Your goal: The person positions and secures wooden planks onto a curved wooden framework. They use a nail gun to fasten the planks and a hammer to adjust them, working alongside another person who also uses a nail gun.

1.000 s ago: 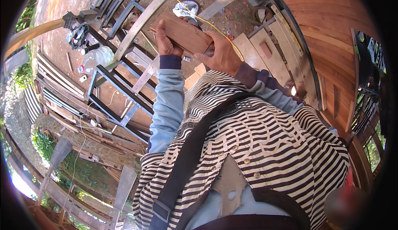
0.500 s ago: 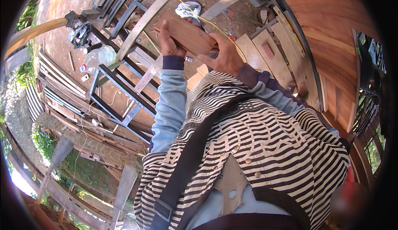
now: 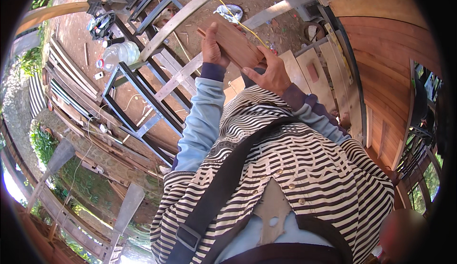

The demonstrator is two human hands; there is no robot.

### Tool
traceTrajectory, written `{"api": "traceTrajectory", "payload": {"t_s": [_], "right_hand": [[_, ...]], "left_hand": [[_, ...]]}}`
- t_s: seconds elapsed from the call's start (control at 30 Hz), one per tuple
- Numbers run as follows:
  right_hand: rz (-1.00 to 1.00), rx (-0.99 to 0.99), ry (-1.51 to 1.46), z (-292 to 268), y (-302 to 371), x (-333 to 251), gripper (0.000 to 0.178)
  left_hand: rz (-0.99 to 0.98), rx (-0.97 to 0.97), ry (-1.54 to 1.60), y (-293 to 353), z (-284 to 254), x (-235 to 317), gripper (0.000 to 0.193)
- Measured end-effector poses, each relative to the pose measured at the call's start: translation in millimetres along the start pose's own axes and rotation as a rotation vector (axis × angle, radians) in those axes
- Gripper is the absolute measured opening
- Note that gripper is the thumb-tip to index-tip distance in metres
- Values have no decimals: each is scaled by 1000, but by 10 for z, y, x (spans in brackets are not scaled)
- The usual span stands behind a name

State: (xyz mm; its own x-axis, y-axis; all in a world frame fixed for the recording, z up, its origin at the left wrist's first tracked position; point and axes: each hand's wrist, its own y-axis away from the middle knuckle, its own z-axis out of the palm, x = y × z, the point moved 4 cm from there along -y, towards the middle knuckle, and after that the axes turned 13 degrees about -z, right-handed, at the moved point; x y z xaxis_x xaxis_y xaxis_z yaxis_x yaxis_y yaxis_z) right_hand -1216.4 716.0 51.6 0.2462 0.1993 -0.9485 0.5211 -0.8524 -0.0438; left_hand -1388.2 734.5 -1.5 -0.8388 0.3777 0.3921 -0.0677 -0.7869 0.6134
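A short reddish-brown wooden board (image 3: 238,46) is held up in front of my body, slanting from upper left to lower right. My left hand (image 3: 213,49) grips its left end, with the thumb up along the edge and the fingers underneath. At that end a narrow strip juts out past the thumb. My right hand (image 3: 273,74) holds the lower right end between thumb and fingers. Some fingertips of both hands are hidden by the board. Below it, something dark shows beside my right thumb, too covered to name.
Black and blue-grey metal frames (image 3: 151,123) stand at left beside a clear plastic jug (image 3: 120,55). A yellow cable (image 3: 228,9) runs beyond the board. Pale planks (image 3: 296,73) carry a small reddish block (image 3: 312,72). Plank panelling (image 3: 381,49) rises at right; stacked timber (image 3: 71,73) lies far left.
Both hands and the board appear slightly farther right and a little lower, and the board slants more steeply. The background has also shifted in view. Both hands still hold the board.
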Motion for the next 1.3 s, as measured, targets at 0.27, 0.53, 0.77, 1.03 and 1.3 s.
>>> {"api": "traceTrajectory", "payload": {"t_s": [0.27,0.53,0.77,1.03,1.3], "right_hand": [[486,8,-857,64,-3,308,53],[433,104,-950,-2,29,412,48],[178,85,-256,-171,177,626,40],[428,583,-1126,-356,730,737,46],[261,576,-883,-666,1138,551,38]], "left_hand": [[-25,-68,-71,62,138,30,54],[27,-103,-129,64,362,100,44],[-64,137,-332,207,-106,15,41],[-117,35,-400,10,193,-490,44],[-123,-177,-650,367,281,-725,49]]}}
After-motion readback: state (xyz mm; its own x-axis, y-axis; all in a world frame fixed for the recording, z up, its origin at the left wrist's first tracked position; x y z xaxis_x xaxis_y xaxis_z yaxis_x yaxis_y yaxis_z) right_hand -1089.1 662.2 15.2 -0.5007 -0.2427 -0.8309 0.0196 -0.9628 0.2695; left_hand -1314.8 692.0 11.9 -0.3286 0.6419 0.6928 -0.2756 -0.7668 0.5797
